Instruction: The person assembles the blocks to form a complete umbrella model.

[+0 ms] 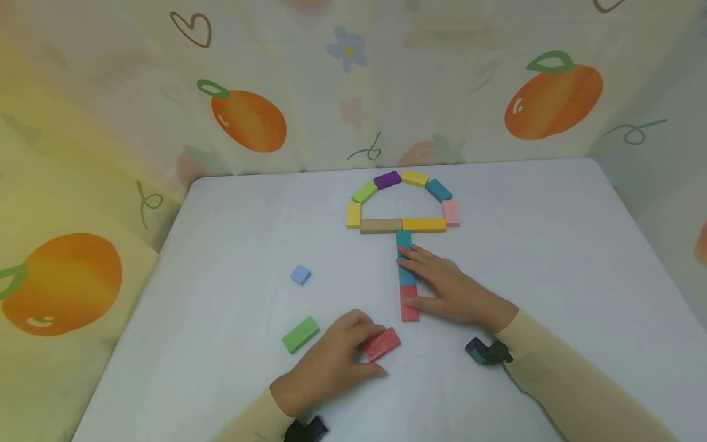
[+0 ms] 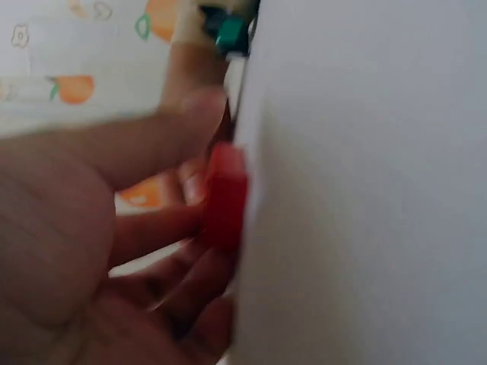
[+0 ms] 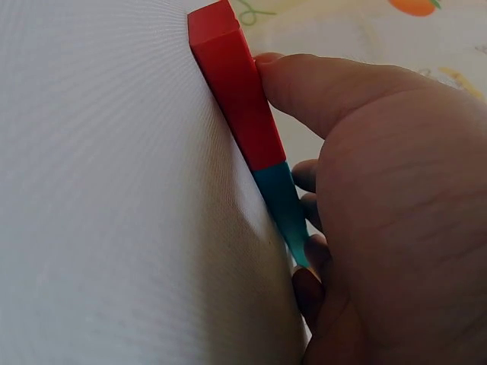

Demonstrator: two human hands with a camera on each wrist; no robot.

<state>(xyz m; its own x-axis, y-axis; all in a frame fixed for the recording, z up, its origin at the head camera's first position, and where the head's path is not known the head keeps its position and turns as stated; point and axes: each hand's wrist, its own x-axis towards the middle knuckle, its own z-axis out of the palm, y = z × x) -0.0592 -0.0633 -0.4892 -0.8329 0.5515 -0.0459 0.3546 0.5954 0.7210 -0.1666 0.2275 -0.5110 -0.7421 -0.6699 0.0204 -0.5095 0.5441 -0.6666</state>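
Observation:
A loose red block [image 1: 382, 344] lies tilted on the white table, with my left hand [image 1: 334, 359] at its left end. The fingers touch that block [image 2: 227, 201], while the thumb stands apart from it. My right hand [image 1: 450, 282] rests along a straight column of blocks, fingers over the teal blocks [image 1: 407, 276] and thumb against the red end block [image 1: 409, 310]. In the right wrist view, the thumb touches the side of this red block [image 3: 240, 95], and a teal block [image 3: 283, 205] adjoins it.
Above the column, a tan block [image 1: 381, 226] and a long yellow block [image 1: 423, 224] form a line. An arch of coloured blocks, among them a purple one [image 1: 387, 180], curves over them. A small blue block [image 1: 301, 274] and a green block [image 1: 301, 334] lie at left.

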